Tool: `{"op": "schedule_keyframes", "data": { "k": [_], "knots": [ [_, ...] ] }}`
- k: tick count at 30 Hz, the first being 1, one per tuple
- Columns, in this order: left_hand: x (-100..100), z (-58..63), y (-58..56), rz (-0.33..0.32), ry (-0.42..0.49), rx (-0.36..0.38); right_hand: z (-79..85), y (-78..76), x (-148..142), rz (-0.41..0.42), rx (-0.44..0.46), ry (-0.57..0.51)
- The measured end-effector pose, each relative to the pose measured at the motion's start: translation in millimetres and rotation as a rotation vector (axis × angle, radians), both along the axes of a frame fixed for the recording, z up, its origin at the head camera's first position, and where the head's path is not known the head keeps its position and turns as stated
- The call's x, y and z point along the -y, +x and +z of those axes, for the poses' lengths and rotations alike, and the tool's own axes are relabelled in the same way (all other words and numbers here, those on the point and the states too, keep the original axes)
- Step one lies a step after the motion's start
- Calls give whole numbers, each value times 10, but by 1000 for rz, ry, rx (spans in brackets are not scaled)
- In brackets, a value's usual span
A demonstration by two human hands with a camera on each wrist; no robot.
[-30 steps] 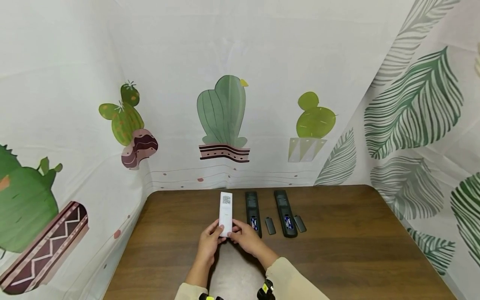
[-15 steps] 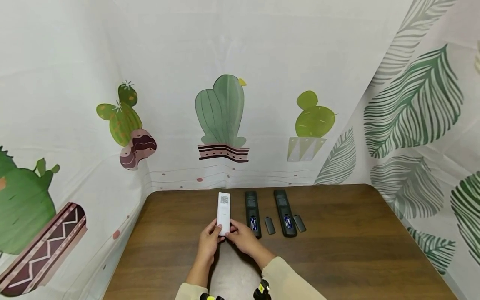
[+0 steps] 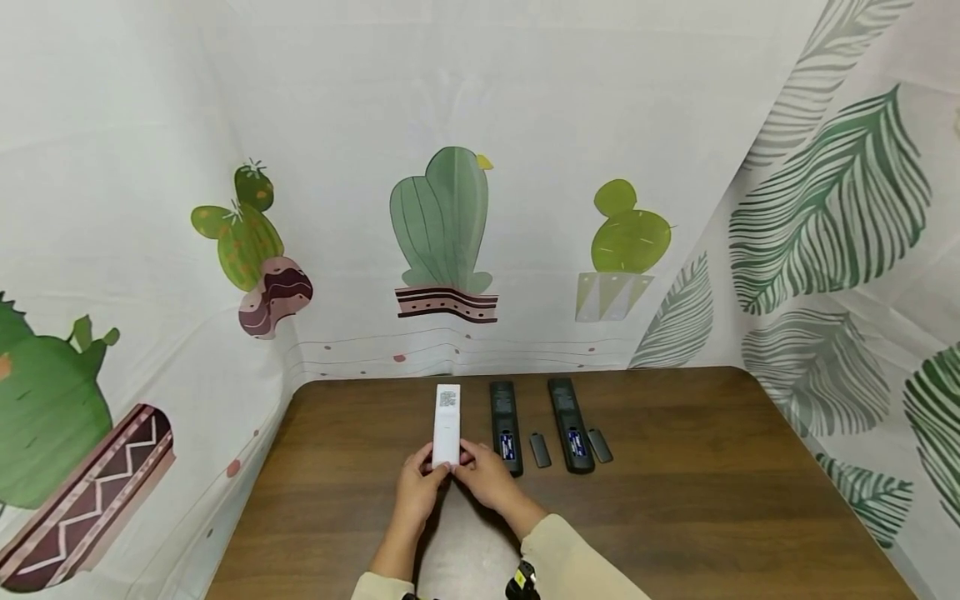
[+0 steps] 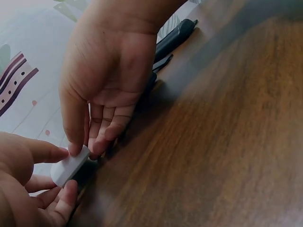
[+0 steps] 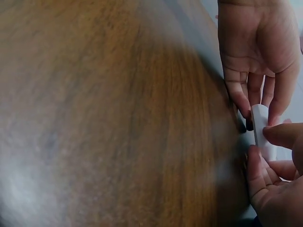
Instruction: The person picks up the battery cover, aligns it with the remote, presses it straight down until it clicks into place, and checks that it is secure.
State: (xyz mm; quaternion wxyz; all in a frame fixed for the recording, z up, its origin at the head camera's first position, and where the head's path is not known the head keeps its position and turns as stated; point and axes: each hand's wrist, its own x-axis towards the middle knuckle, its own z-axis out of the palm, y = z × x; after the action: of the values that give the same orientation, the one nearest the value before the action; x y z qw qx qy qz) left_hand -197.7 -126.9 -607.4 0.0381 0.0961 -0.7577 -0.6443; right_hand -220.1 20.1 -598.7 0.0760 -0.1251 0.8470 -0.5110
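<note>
A slim white remote control (image 3: 447, 425) is held back side up, with a printed code label near its far end. My left hand (image 3: 417, 490) grips its near end from the left, thumb (image 4: 59, 152) on top and fingers beneath. From the right, my right hand (image 3: 486, 478) holds the same end, its thumb (image 5: 279, 135) pressing on the back close to the left thumb. Just right of the hands lies a black remote control (image 3: 503, 408), back up, with a battery showing in its uncovered compartment. A small dark battery cover (image 3: 540, 451) lies beside it.
Farther right is a second black remote control (image 3: 567, 408), also back up with blue batteries showing. Another battery cover (image 3: 600, 446) lies against its right side. The brown wooden table (image 3: 697, 500) ends at a white cloth backdrop (image 3: 540, 208) printed with cacti and leaves.
The white remote control has shifted slightly left. My left thumb has slid down from its left side to the near end, beside the right thumb.
</note>
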Motion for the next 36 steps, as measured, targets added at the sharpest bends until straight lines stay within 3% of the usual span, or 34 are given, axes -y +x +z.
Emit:
{"op": "schedule_keyframes", "data": {
  "k": [9, 14, 19, 36],
  "knots": [
    [3, -16, 4, 27, -57, -14, -10, 17, 20, -29, -15, 16],
    [-5, -27, 11, 38, -62, -20, -17, 32, 56, -44, -71, 69],
    [-6, -26, 18, 45, -133, 1, -10, 51, 86, -47, -121, 126],
    [-15, -43, 25, 39, -326, -39, 5, 49, 83, -36, -98, 154]
  ]
}}
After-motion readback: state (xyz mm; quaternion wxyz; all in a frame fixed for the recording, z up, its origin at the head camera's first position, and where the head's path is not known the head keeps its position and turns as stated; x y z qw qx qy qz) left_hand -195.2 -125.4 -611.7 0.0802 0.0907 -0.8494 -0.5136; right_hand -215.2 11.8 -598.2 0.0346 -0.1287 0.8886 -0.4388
